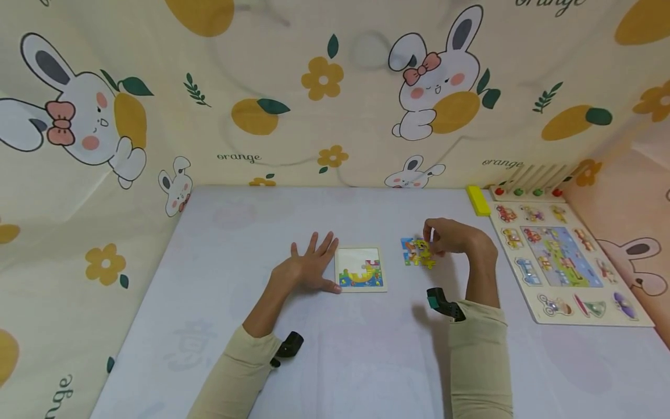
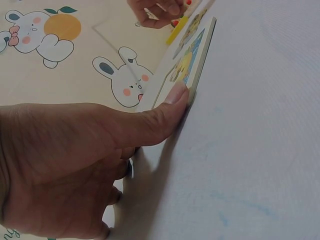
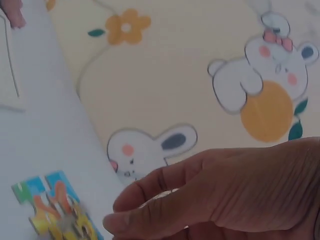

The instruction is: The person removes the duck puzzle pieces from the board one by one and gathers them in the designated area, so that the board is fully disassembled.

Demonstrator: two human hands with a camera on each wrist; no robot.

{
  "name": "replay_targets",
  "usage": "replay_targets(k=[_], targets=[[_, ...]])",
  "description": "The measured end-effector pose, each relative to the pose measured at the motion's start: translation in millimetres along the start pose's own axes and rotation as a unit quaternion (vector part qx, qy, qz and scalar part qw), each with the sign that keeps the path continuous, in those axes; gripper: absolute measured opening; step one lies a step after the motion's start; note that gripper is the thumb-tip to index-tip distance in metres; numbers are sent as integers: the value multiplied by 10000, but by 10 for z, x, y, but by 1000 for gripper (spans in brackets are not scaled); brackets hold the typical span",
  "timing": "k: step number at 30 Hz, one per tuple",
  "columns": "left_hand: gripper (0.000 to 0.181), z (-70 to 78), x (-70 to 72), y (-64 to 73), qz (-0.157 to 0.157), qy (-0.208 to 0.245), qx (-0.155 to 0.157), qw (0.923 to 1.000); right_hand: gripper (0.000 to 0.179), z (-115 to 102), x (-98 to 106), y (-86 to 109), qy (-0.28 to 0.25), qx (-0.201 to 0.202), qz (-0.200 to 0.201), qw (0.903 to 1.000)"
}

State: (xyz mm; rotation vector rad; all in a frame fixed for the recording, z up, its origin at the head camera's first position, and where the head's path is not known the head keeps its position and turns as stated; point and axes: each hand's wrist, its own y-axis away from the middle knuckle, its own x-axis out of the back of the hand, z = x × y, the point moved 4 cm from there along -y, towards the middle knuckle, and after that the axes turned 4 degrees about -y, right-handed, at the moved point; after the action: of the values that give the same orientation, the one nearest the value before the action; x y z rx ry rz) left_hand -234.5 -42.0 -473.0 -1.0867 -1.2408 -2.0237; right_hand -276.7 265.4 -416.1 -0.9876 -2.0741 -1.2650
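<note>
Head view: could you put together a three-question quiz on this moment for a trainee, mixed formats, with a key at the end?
1. True or false: the thumb of the left hand is at the edge of the puzzle tray.
2. Multiple choice: in the head view, on which side of the tray do the loose pieces lie? A) left; B) right; C) the near side.
3. Fill in: the block beside the larger board is coloured ____.

Key: 1. True. 2. B. 3. Yellow.
</note>
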Motion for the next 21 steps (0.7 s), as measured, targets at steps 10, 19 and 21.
replay_targets(k=[10, 19, 21], targets=[[115, -45, -65, -48, 36, 55, -9, 10000, 32, -553, -162, -97, 321, 846, -125, 9958], [115, -28, -3, -22, 37, -101, 31, 9999, 27, -913, -381, -274, 662, 1399, -451, 9869], [115, -25, -8, -31, 33, -130, 29, 9999, 26, -956, -429, -306, 789, 1391, -477, 9860]])
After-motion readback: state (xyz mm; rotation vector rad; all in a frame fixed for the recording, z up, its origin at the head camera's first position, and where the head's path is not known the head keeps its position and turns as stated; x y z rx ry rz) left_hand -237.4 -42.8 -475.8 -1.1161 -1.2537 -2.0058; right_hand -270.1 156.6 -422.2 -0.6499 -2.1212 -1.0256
